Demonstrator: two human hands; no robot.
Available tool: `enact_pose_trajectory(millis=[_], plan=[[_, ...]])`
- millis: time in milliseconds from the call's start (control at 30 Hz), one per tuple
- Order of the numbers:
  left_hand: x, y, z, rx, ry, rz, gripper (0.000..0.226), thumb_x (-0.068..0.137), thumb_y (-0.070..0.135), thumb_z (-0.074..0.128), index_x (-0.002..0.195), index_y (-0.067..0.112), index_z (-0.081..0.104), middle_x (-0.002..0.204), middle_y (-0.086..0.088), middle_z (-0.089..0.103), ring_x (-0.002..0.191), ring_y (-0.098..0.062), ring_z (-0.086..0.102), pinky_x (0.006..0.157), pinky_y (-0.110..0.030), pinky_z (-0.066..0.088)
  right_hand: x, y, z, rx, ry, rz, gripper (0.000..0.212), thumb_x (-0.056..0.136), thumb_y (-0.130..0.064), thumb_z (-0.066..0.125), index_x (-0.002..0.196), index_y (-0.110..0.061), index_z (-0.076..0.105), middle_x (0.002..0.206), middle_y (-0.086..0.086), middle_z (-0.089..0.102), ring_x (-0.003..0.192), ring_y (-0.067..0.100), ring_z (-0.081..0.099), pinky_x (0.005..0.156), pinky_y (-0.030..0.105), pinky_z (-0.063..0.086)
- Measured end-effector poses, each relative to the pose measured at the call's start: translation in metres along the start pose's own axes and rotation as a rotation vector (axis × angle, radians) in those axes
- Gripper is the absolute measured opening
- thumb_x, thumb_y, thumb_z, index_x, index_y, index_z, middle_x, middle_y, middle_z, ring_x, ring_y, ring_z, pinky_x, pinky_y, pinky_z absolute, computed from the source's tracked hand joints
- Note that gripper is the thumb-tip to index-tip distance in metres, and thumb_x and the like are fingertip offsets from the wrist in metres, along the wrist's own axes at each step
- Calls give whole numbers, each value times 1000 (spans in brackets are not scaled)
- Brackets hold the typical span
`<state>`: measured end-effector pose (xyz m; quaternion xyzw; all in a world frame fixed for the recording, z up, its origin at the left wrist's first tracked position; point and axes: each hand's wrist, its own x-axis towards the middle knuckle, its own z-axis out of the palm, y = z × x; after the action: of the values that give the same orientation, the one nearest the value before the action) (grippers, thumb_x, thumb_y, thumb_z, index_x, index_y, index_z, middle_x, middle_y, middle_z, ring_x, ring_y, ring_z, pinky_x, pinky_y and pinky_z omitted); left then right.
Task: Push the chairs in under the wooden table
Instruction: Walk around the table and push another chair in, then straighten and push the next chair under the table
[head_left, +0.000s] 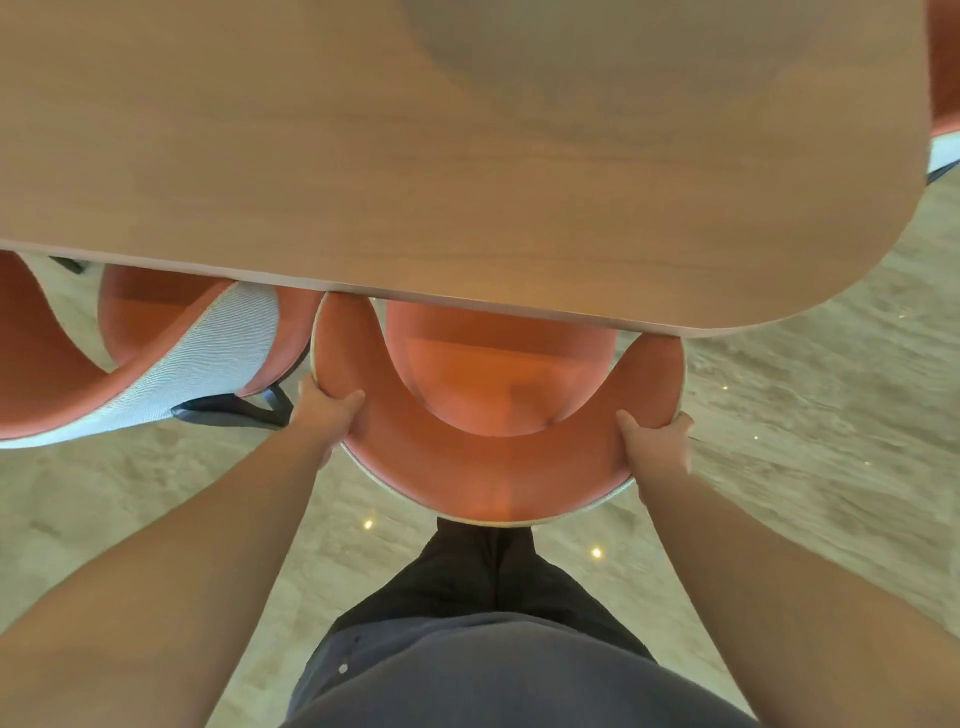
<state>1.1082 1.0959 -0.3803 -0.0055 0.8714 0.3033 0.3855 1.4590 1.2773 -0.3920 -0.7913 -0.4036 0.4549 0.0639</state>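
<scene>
An orange chair (493, 467) with a curved backrest and a pale outer shell stands right in front of me. Its seat reaches partly under the near edge of the wooden table (467, 156). My left hand (324, 413) grips the left side of the backrest, thumb on the inner face. My right hand (657, 441) grips the right side the same way. A second orange chair (171, 353) with a grey-white shell stands to the left, its seat also partly under the table.
A third orange chair (943, 62) shows at the table's far right end. The table has a rounded corner (857, 270) on the right. Glossy pale stone floor (805, 441) lies around me, and my dark trousers are directly behind the chair.
</scene>
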Motion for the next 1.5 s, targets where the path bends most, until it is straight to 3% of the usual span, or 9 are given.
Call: enact_pose_trajectory(millis=[133,300,433,700,867,1000,1167,1367,1500], plan=[[-17,-3,-9,23,-76,-34,64,93,10,67,150,7,37,143,-18,55,125,-41,57,92,-47,54,-16,-1,-6,46,-63,29,75,84,-29,77,143,-7,36,117,10,54,99,33,57,89,54,58],[-37,1,-27,-10,-145,-100,67,96,6,58,157,15,31,148,-15,52,126,-37,58,90,-47,57,-33,-7,-19,35,-103,33,65,88,-19,70,141,-2,37,117,13,54,97,34,56,77,49,59],[-44,1,-36,-26,-144,-109,72,96,7,63,158,15,28,146,-19,53,122,-36,61,94,-48,57,-33,-8,-26,69,-113,23,73,89,-14,64,153,-3,30,126,13,50,102,31,53,93,54,56],[-27,-7,-48,-121,-257,-148,75,93,4,67,158,14,29,126,-14,57,118,-32,60,85,-42,56,-39,2,-10,99,-29,44,80,89,-9,63,159,-8,25,146,20,48,115,40,56,96,57,54],[-4,-7,-52,-140,-337,-154,75,95,4,63,159,14,27,109,-10,61,92,-20,61,55,-27,54,-45,7,8,222,54,156,76,87,-4,61,157,-6,32,143,19,54,123,43,57,104,58,49],[17,7,-47,-145,-371,-130,76,98,12,63,161,15,21,136,-11,52,108,-27,55,72,-37,55,-41,-2,14,278,108,208,64,86,-7,65,146,-5,45,132,21,60,114,41,60,103,58,49],[42,24,-34,-120,-371,-135,64,95,19,69,148,15,35,132,-9,55,111,-33,58,85,-50,53,-17,-18,14,286,113,156,59,89,-10,72,141,5,47,118,24,62,94,35,63,92,50,54],[82,45,-19,-149,-274,-68,64,91,16,77,144,5,44,135,-20,63,115,-38,66,99,-56,53,19,-27,9,215,101,116,66,85,-20,79,140,1,48,125,21,63,108,39,65,94,51,54],[97,50,-10,-93,-226,-93,79,77,31,87,142,10,49,130,-15,67,111,-40,67,98,-62,51,38,-26,5,245,56,132,73,80,-29,87,137,-2,51,114,14,67,98,35,68,90,51,56]])
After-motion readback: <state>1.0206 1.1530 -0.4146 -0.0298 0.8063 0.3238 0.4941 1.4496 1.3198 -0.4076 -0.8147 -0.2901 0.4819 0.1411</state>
